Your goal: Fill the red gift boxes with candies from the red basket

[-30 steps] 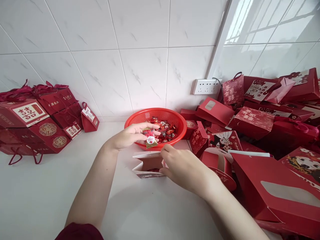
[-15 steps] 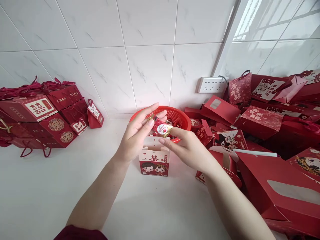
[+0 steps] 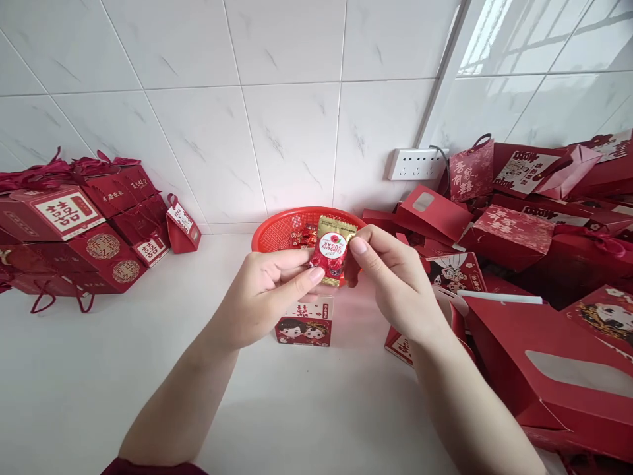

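Note:
A red and gold wrapped candy with a round white label is held up above the counter, its printed face toward me. My left hand grips its left and lower side between thumb and fingers. At the upper right edge of the wrapper, the thumb and fingers of my right hand are closed in a pinch. Below the hands stands a small red and white gift box with two cartoon figures, its top hidden by my left hand. Behind it is a red plastic basket with wrapped sweets inside.
Stacked red gift boxes with ribbons stand at the left, beside a small upright box. A large heap of red boxes fills the right side. A power strip is on the tiled wall behind the white counter.
The candy has turned from lying slanted to nearly upright, label facing me. My right hand has moved up to its upper right edge, and my left fingers have shifted lower.

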Demonstrator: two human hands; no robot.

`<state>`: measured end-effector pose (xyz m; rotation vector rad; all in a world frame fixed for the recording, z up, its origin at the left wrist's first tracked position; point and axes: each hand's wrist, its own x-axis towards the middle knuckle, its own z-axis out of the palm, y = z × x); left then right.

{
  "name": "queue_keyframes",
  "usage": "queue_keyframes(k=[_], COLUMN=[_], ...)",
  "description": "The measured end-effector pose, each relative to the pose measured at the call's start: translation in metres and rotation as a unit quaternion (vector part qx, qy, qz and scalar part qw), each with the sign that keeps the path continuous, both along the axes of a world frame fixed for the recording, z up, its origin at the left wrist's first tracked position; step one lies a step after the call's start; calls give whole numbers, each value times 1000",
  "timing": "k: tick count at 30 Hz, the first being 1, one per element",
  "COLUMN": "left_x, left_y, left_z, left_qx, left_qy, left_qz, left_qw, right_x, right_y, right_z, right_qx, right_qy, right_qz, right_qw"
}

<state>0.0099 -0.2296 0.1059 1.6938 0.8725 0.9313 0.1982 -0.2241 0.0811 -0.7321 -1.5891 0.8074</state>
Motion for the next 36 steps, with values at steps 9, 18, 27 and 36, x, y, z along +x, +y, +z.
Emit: queue_keyframes(k=[9,18,27,36], left_x=[-2,1,-2,-4], left_y=[-9,-12,-16,-17], left_z=[-4,-4,-2,-2], left_qx=[-54,-29,-20,22], left_qy=[-9,-7,11,28], left_qz=[-63,-73,-116,-129], left_qw=[997,997,993,991], right_x=[-2,-4,-3,-4], right_y=[-5,-5,-11,-12], right_z=[1,-2,1,-1], right_qx=[0,-19,-22,-3], right_qy=[37,44,71,84], right_qz=[57,61,74,96], right_qw=[998,997,994,992])
